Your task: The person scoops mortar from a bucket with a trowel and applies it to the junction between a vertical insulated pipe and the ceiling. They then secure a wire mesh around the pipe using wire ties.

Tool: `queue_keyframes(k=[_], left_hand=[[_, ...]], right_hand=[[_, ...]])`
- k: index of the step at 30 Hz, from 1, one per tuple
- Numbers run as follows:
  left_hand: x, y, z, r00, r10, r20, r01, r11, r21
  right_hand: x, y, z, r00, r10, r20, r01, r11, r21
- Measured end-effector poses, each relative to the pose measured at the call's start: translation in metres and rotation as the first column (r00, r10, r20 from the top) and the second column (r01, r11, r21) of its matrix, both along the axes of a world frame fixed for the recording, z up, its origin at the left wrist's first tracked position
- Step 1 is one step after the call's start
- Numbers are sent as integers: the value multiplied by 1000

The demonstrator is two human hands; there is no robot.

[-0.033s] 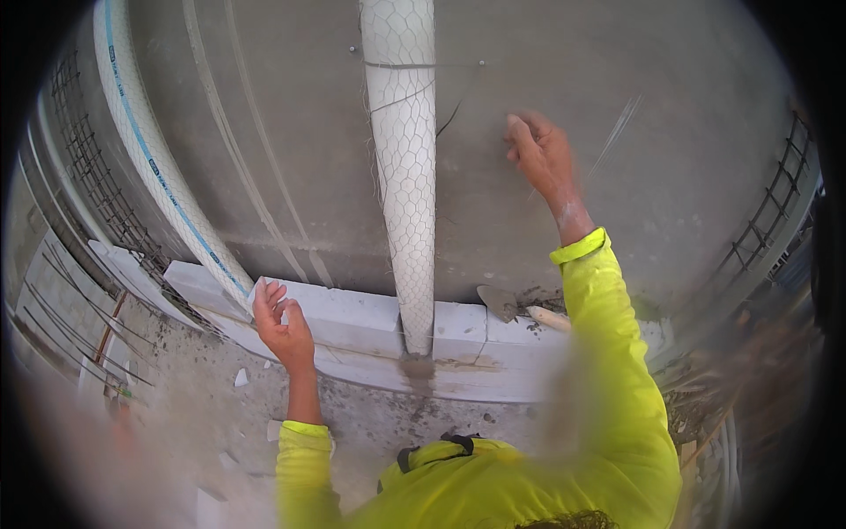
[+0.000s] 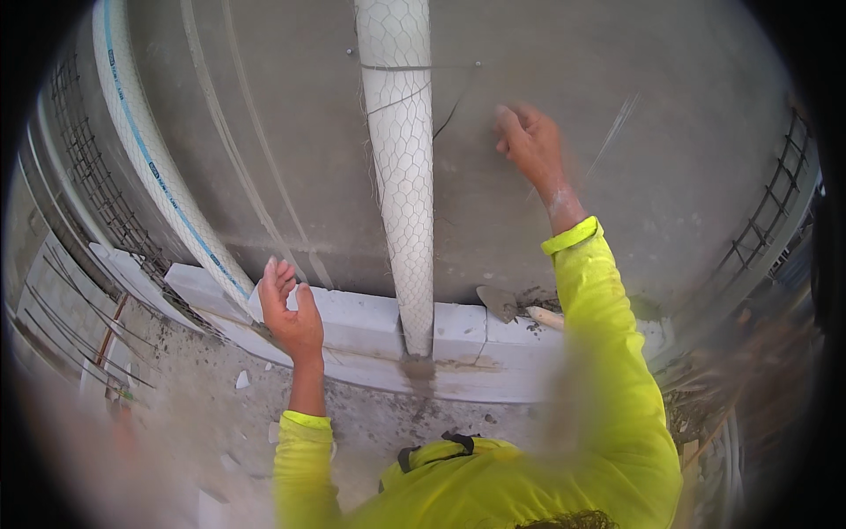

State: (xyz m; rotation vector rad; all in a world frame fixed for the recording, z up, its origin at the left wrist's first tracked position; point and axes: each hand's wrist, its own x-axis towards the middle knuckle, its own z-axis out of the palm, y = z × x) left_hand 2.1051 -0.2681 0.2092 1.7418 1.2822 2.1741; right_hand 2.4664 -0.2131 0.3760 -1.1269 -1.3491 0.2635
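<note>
Running past the top edge, two white pipes (image 2: 163, 181) climb the wall (image 2: 687, 176); the mesh-wrapped pipe (image 2: 404, 176) stands between the loosely opened left hand (image 2: 293, 313) and curled right hand (image 2: 533, 145), whose contents cannot be told. A sleeve (image 2: 599, 300) part-hides one trowel (image 2: 499, 302).

The middle pipe (image 2: 405, 185) stands before the wall (image 2: 696, 167), between the left hand (image 2: 293, 313) and the right hand (image 2: 531, 144). Another pipe (image 2: 152, 159) is at its left. On the block row (image 2: 357, 322), right of the middle pipe, lies a trowel (image 2: 500, 304).
</note>
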Motion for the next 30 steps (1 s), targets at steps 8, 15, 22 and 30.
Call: queue_keyframes(k=[8,15,22,30], left_hand=[[109,24,159,891,96,-444,178,825,536],[148,62,193,924,172,-340,61,814,578],[158,95,197,922,219,-318,8,813,583],[161,104,188,935,239,-261,-42,808,588]], right_hand=[[-46,40,8,959,79,-271,-43,990,135],[-62,56,-7,933,-348,-91,360,894,268],[-65,61,-2,952,-261,-157,287,942,174],[-71,43,9,965,-235,-117,259,924,280]])
